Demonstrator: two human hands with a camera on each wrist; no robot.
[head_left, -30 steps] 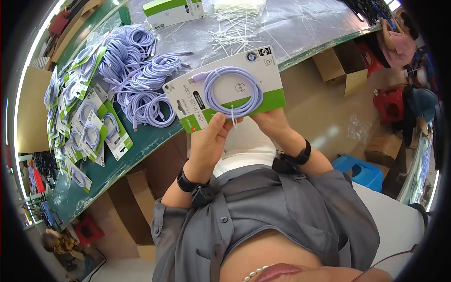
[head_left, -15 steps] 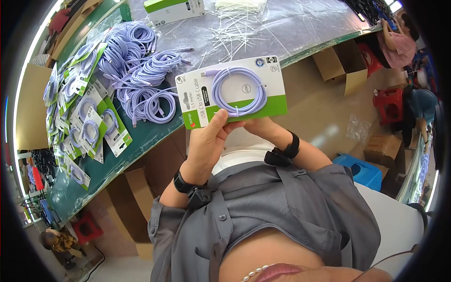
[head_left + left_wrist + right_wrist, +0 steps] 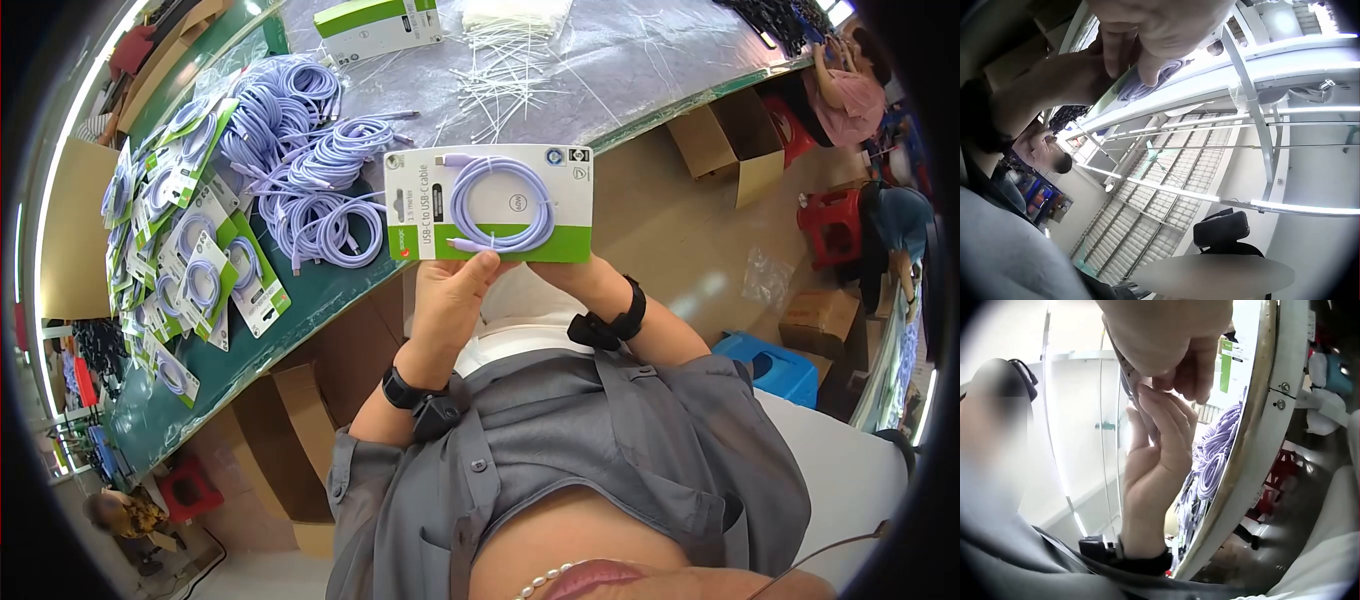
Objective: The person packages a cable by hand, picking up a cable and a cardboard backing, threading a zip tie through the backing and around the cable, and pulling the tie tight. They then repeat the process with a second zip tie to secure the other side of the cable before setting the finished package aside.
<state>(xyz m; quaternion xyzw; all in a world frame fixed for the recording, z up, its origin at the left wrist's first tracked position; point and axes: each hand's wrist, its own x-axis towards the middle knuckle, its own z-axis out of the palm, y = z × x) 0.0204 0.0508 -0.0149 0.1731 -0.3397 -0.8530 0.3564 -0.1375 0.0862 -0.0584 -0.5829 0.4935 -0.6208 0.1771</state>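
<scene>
A white and green card (image 3: 575,212) with a coiled lilac cable (image 3: 545,200) on its face is held up near the table's front edge. My left hand (image 3: 447,305) pinches the card's lower edge, thumb on the front by the cable's lower connector. At the lower right edge is my right hand (image 3: 590,283), its fingers mostly behind the card. In the right wrist view the left hand (image 3: 1159,456) grips the card from below, and the right hand (image 3: 1169,337) has its fingers bent at the card's back. A white tie loops round the coil's bottom.
Left on the table (image 3: 300,320) lie carded cables (image 3: 200,285) in a pile, beside loose lilac coils (image 3: 330,155). Farther back are a green and white box (image 3: 385,35) and scattered white ties (image 3: 510,75). Cardboard boxes (image 3: 285,420), a blue stool (image 3: 765,365) and several people surround the table.
The card has turned from tilted to nearly level and moved down a little. Both hands keep hold of it; the left thumb sits lower on its front.
</scene>
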